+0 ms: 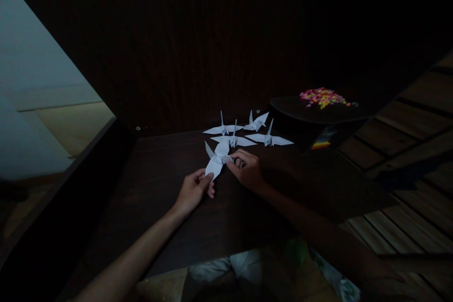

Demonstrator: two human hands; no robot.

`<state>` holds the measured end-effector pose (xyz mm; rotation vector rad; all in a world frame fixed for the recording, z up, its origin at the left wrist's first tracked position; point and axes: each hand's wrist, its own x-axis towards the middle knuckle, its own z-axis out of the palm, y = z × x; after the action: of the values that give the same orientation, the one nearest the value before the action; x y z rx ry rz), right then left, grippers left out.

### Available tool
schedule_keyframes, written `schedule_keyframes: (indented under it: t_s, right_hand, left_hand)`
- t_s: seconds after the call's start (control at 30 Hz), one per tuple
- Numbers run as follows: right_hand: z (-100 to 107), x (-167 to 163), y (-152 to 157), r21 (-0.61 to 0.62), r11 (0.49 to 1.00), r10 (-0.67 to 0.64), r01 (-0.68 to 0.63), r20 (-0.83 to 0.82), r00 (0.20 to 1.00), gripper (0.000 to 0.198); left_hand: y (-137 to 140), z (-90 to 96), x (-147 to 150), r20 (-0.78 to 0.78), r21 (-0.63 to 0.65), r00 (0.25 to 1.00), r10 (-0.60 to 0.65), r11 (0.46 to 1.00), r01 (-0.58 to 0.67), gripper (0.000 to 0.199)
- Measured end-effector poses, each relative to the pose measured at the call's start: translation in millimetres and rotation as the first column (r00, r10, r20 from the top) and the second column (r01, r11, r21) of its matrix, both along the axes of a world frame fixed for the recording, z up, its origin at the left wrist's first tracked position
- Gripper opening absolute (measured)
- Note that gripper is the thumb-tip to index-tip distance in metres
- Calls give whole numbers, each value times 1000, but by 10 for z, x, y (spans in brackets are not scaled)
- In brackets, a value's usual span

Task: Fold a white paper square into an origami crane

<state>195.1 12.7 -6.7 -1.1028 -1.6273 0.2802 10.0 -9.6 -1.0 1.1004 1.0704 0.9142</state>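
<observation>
Between my two hands is a white origami crane [216, 160], its wings spread and tilted over the dark tabletop. My left hand [194, 189] pinches the tip of its near wing between thumb and fingers. On the other side, my right hand [247, 168] is closed on the pointed end at the crane's right, thumb against the paper. Just behind the held crane stands another paper crane [234, 141], partly overlapped by its far wing. Further paper cranes stand close by: one at the back left [222, 130], one at the back right [256, 123] and one at the right [269, 139].
A dark wooden tabletop [148, 226] lies under my hands, with a tall dark panel [184, 47] behind it and a raised side edge [71, 188] at left. On a rounded shelf [290, 106] at right lies a heap of small colourful pieces [323, 96].
</observation>
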Motion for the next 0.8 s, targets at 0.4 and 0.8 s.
schedule_keyframes:
  t_s: [0.4, 0.8]
  right_hand:
    - [24, -28, -33, 29, 998, -49, 49, -11, 999, 17]
    - [94, 106, 3, -317, 794, 381, -519, -405, 831, 17]
  left_hand:
    - [-11, 74, -5, -40, -4, 996, 78, 997, -78, 37]
    - [217, 85, -218, 139, 24, 967, 212, 976, -218, 34]
